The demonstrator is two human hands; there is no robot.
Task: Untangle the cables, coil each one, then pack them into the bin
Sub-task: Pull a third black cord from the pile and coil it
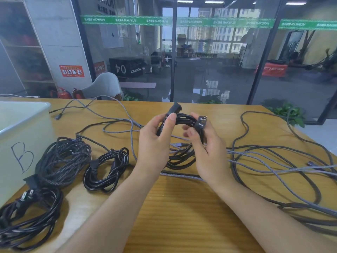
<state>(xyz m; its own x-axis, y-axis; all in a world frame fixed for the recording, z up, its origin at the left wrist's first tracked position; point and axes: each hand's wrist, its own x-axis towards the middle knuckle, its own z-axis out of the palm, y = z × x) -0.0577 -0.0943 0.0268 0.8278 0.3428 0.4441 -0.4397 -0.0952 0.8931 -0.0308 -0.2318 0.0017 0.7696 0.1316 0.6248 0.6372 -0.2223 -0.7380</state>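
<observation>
- A glass partition with a green strip (178,21) runs behind a wooden worktop (182,207), with gym gear blurred beyond it.
- A white bin (20,132), marked "B" in black, stands at the left edge of the worktop.
- The left hand (155,141) holds a black coiled cable (179,157) above the worktop, thumb curled over the top of the loops and fingers wrapped behind them.
- One black connector (175,108) sticks up from the coil just above the left thumb.
- The right hand (206,152) pinches the cable's plug (200,123) between thumb and fingers, at the right side of the coil; the prongs seem to point up, though blur makes it uncertain.
- Three finished coils lie left of the hands, near the bin: a braided dark coil (62,163), a glossy black coil (106,170) just right of it, and a larger black coil (29,221) at the near-left corner.
- Loose grey braided cables (273,161) sprawl over the right half of the worktop, crossing one another, with strands running under the held coil and towards the far left.
</observation>
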